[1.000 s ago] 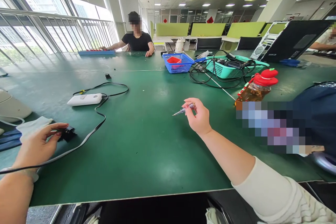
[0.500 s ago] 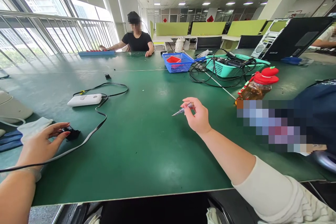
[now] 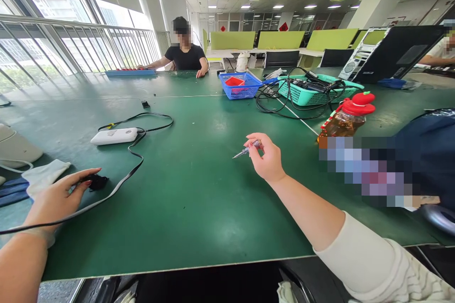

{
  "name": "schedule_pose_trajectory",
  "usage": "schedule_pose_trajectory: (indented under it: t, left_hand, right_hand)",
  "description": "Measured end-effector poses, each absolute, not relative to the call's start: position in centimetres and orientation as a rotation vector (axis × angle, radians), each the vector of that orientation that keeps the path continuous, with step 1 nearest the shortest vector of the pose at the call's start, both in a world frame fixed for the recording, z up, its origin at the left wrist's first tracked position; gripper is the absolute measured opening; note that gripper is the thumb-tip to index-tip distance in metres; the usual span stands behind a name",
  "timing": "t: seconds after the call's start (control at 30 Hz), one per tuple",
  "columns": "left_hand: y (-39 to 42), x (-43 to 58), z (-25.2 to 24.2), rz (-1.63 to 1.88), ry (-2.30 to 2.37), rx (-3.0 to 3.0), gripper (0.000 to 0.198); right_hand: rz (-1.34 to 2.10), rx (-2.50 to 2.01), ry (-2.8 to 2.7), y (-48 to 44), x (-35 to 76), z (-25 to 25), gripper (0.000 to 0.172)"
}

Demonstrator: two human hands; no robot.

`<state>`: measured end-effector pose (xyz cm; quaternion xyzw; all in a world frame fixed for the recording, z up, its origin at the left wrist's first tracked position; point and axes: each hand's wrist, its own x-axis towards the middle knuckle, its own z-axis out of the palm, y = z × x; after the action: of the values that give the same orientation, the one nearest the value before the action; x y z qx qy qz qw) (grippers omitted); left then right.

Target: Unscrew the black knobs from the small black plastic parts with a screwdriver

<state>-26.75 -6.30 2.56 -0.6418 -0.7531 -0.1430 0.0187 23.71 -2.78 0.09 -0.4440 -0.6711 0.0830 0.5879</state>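
- Green tabletop (image 3: 199, 199) fills most of the view, with a metal railing (image 3: 117, 38) and windows along the left and lime partitions (image 3: 232, 40) farther back.
- At the far side sits a person in a black top (image 3: 186, 59), one arm stretched to a long blue tray (image 3: 130, 73).
- On the left, the left hand (image 3: 59, 199) has thumb and forefinger at a small black object (image 3: 98, 182); whether they are clamped on it or only resting against it, I cannot tell.
- A pale cloth (image 3: 44, 177) lies just beside that hand, and a dark cord (image 3: 124, 180) crosses in front of its wrist, leading to a white oblong device (image 3: 113, 136).
- Right of centre, the right hand (image 3: 266, 158) pinches a slim screwdriver (image 3: 244, 152) between its fingers, the tip pointing left.
- Beyond it are a blue basket (image 3: 239, 92) containing a red tray (image 3: 235, 81), a teal basket (image 3: 307, 101) heaped with cables, and a red-lidded bottle (image 3: 344, 125).
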Motion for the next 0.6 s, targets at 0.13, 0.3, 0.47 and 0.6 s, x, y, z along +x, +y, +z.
schedule_pose_trajectory:
  t: [0.13,0.3,0.47,0.6]
  left_hand:
    - [-6.29,-26.44,2.60,-0.461,-2.284,-2.002,0.058]
    - [-6.29,-26.16,2.65,-0.500,-2.277,-1.993,0.054]
    - [-6.20,-26.18,2.75,-0.470,-2.246,-2.032,0.058]
    - [-5.98,-26.46,2.49,-0.479,-2.192,-2.083,0.058]
  right_hand:
    - [0.186,-1.020,-1.570,-2.77,23.70,0.07,0.018]
    - [0.192,-1.031,-1.575,-2.75,23.71,0.04,0.018]
    - [0.196,-1.037,-1.575,-2.75,23.75,-0.01,0.018]
    - [0.193,-1.035,-1.572,-2.72,23.77,-0.07,0.018]
